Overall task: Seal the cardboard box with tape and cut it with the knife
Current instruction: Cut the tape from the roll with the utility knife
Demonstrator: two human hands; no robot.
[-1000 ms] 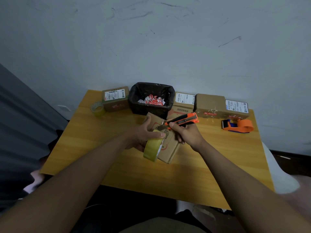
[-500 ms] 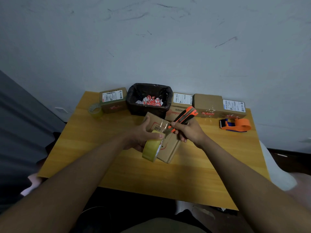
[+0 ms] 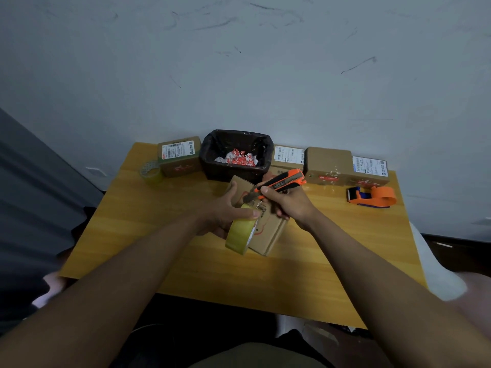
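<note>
A small cardboard box (image 3: 268, 232) is held tilted above the middle of the yellow table (image 3: 148, 229). My left hand (image 3: 225, 211) grips its left side and also pins a yellow-green tape roll (image 3: 239, 232) against it. My right hand (image 3: 289, 203) is closed on an orange and black utility knife (image 3: 284, 181), whose tip points down-left at the top of the box, just above the roll. Whether the blade touches the tape is too small to tell.
Along the back edge stand a labelled box (image 3: 180, 158), a black-lined bin (image 3: 212, 155) with red and white scraps, and more boxes (image 3: 329, 163). A second tape roll (image 3: 151, 172) lies back left. An orange tape dispenser (image 3: 374, 197) lies back right.
The knife dipped to a steeper angle with its tip at the box top, then flattened again. The left hand, box and roll have stayed nearly still.
</note>
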